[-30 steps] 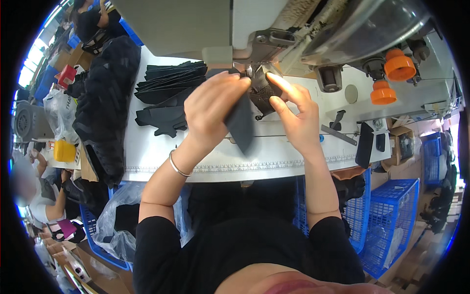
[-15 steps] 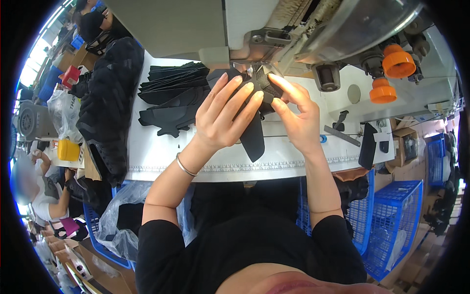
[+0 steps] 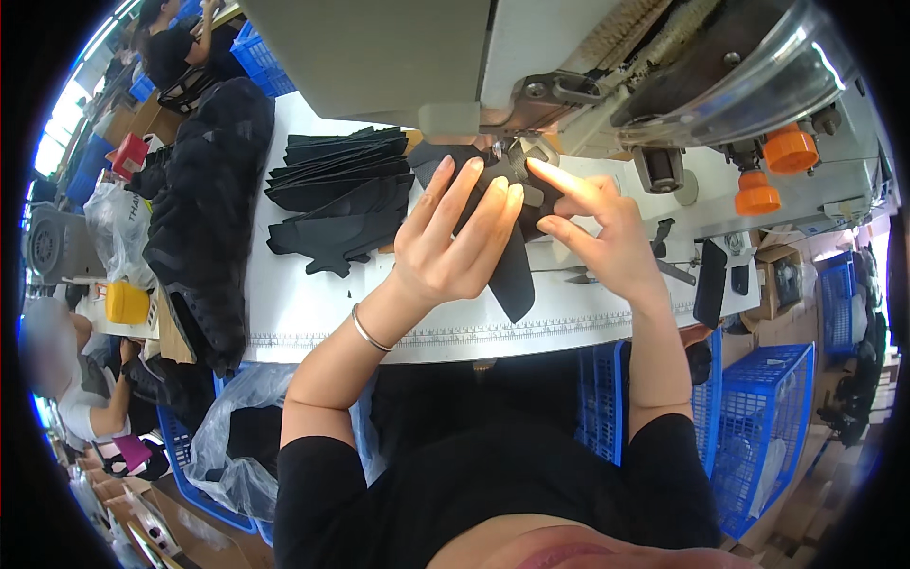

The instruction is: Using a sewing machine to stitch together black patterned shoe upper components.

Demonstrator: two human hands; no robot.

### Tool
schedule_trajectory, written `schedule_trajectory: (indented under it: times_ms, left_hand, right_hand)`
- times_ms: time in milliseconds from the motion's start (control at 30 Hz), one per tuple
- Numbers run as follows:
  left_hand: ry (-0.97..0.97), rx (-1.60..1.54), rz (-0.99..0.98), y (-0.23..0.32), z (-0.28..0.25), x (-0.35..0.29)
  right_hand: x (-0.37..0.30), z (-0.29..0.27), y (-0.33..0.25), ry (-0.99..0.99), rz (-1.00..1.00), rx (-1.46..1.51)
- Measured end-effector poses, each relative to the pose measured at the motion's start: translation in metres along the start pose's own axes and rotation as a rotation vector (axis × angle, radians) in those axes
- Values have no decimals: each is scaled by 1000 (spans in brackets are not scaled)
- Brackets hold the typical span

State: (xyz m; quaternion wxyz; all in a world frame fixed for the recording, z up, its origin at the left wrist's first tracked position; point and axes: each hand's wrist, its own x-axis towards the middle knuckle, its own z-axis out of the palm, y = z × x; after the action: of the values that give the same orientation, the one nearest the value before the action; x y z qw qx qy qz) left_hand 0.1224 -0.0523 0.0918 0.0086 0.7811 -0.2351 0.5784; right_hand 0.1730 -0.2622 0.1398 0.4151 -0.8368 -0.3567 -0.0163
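Observation:
A black cut fabric piece (image 3: 514, 282) lies on the white sewing table beneath the needle area of the sewing machine (image 3: 453, 119); one long flap points toward the front edge. My left hand (image 3: 455, 232) rests on it with fingers stretched out and pressing flat. My right hand (image 3: 607, 237) is beside it, index finger reaching to the piece near the presser foot and thumb held apart, with nothing in the grasp. The spot under the needle is partly hidden by fingers. Left of my left hand is a fanned stack of black cut pieces (image 3: 336, 190).
A pointed metal tool (image 3: 580, 277), a metal strip (image 3: 676, 273) and a black flat piece (image 3: 710, 284) lie to the right. Orange knobs (image 3: 790, 149) hang from the machine. A long dark heap (image 3: 204, 228) stands left. Blue baskets (image 3: 766, 417) are below; co-workers sit at left.
My right hand has moved right and its thumb has come off the black piece. My left hand stays spread on the piece. The whole view has shifted slightly.

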Motion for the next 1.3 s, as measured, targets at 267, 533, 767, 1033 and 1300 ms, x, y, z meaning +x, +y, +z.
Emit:
schedule_trajectory:
  times_ms: [267, 533, 767, 1033, 1300]
  left_hand:
    - [-32, -37, -71, 0, -4, 9]
    - [-54, -157, -60, -15, -7, 11]
    - [-65, -225, -46, -30, -5, 10]
    - [-84, -305, 0, -44, -4, 13]
    - [-399, -371, 116, -64, -40, 27]
  right_hand:
    - [11, -11, 5, -59, -247, -232]
    - [8, -6, -2, -107, -85, -135]
    - [-3, 16, 3, 3, -29, 68]
    - [-12, 47, 9, 185, -42, 259]
    - [-15, 83, 2, 375, -66, 282]
